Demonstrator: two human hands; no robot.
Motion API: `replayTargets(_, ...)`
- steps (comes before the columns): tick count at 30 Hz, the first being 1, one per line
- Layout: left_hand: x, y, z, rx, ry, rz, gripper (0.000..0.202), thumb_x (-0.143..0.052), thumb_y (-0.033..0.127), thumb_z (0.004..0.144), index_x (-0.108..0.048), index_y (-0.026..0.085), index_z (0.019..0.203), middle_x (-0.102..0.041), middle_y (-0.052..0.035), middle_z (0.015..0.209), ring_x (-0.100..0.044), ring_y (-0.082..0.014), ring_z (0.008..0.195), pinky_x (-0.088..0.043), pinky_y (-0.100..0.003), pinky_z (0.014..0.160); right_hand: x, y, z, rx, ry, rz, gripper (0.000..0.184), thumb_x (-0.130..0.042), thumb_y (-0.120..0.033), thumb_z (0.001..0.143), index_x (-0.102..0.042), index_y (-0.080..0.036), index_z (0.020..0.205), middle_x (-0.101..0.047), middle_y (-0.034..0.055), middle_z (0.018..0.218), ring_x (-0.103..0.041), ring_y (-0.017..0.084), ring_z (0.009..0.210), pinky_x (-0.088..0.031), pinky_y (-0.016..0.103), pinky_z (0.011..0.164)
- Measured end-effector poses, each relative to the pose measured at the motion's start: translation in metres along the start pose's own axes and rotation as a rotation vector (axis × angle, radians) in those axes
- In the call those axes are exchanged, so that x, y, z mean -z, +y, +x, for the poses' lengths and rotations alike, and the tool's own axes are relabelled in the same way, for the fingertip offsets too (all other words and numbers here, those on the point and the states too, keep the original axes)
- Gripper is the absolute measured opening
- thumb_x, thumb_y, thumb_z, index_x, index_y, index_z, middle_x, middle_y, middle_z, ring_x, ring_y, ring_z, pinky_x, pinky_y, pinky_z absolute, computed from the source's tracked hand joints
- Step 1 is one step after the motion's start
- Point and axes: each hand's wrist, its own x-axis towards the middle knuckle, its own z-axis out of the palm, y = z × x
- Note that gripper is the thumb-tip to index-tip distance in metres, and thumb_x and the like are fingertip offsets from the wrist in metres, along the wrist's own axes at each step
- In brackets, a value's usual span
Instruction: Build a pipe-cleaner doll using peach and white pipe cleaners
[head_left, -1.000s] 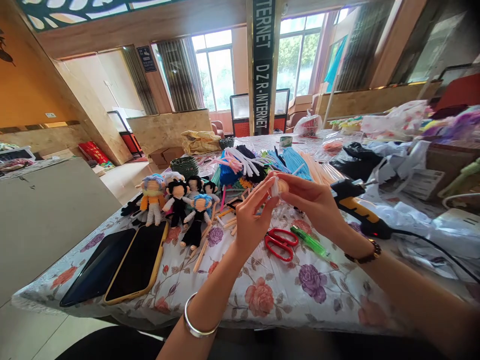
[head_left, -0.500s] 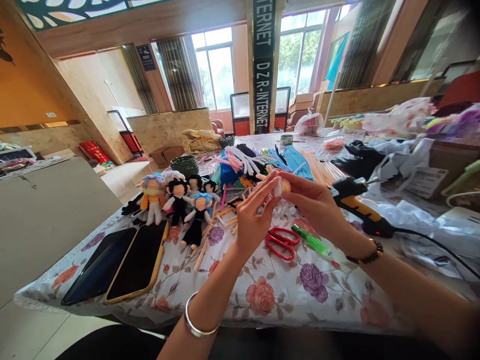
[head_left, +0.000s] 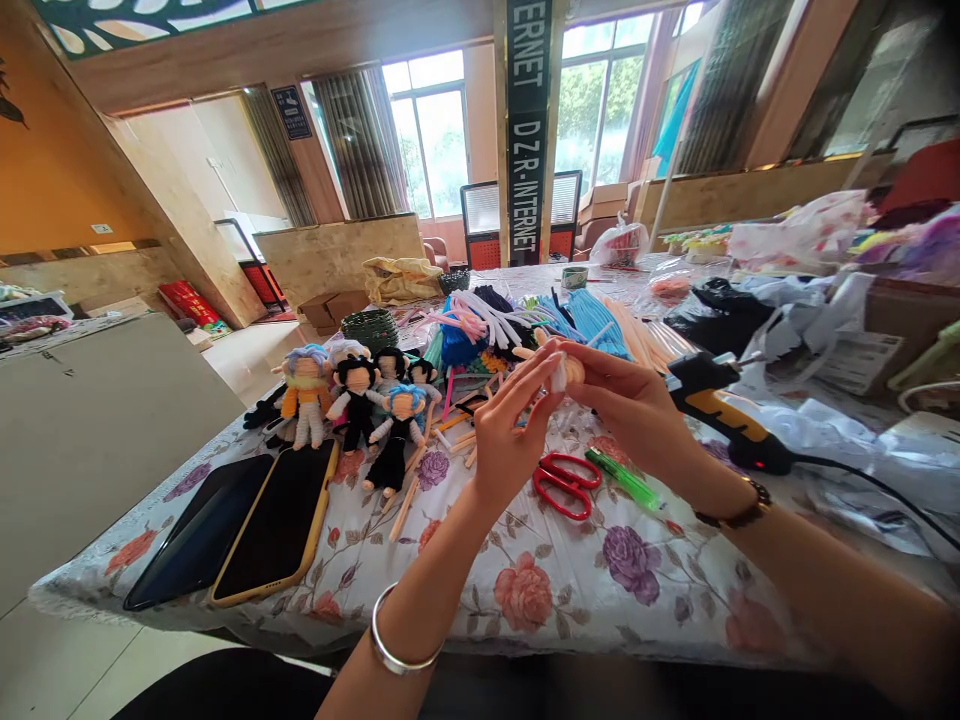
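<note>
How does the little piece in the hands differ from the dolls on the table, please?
The piece is pinched aloft between the left hand and right hand; the dolls lie on the tablecloth. The piece is a small peach ball with white; the dolls have hair, bodies and limbs. Both are partly peach.

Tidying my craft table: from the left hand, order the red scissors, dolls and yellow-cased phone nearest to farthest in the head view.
1. Red scissors, just right of the left hand.
2. Dolls, to its left.
3. Yellow-cased phone, lower left.
</note>
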Motion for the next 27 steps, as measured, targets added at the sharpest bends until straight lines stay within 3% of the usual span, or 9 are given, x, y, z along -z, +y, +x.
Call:
replayTargets(7, 0.001, 0.004, 0.002, -0.008, 0.023, 0.011, 0.039, -0.056, 0.019, 0.086, -0.058, 0.028, 0.124, -0.055, -0.0051, 0.134, -0.052, -0.0234, 0.124, -0.053, -0.039, 0.096, -0.001, -0.002, 0.000, 0.002, -0.012, 0.000, 0.040, -0.071, -0.032, 0.076, -0.065, -0.035, 0.115, -0.058, -0.0035, 0.130, -0.053, 0.023, 0.121, -0.048, 0.039, 0.099)
replayTargets(13, 0.002, 0.008, 0.002, 0.095, 0.041, -0.038, 0.040, -0.059, 0.023, 0.085, -0.058, 0.027, 0.124, -0.054, -0.0061, 0.135, -0.048, -0.0246, 0.127, -0.055, -0.035, 0.091, -0.002, -0.007, -0.002, 0.011, -0.067, -0.024, 0.039, -0.067, -0.031, 0.080, -0.062, -0.035, 0.119, -0.052, -0.0037, 0.137, -0.049, 0.024, 0.125, -0.047, 0.039, 0.101)
replayTargets(20, 0.003, 0.009, 0.003, 0.092, 0.051, -0.019, 0.037, -0.057, 0.024, 0.087, -0.059, 0.026, 0.123, -0.056, -0.0058, 0.133, -0.050, -0.0227, 0.126, -0.051, -0.037, 0.098, -0.004, -0.014, -0.005, 0.069, -0.100, -0.097, 0.040, -0.066, -0.030, 0.081, -0.061, -0.034, 0.121, -0.049, -0.0035, 0.140, -0.041, 0.024, 0.132, -0.042, 0.042, 0.106)
replayTargets(27, 0.001, 0.009, 0.004, 0.104, 0.117, 0.002, 0.034, -0.061, 0.024, 0.084, -0.063, 0.027, 0.117, -0.061, -0.0049, 0.127, -0.056, -0.0215, 0.119, -0.057, -0.031, 0.088, -0.006, -0.014, -0.005, 0.072, -0.095, -0.085, 0.039, -0.066, -0.027, 0.081, -0.062, -0.033, 0.119, -0.052, -0.0025, 0.137, -0.044, 0.023, 0.130, -0.039, 0.042, 0.109)
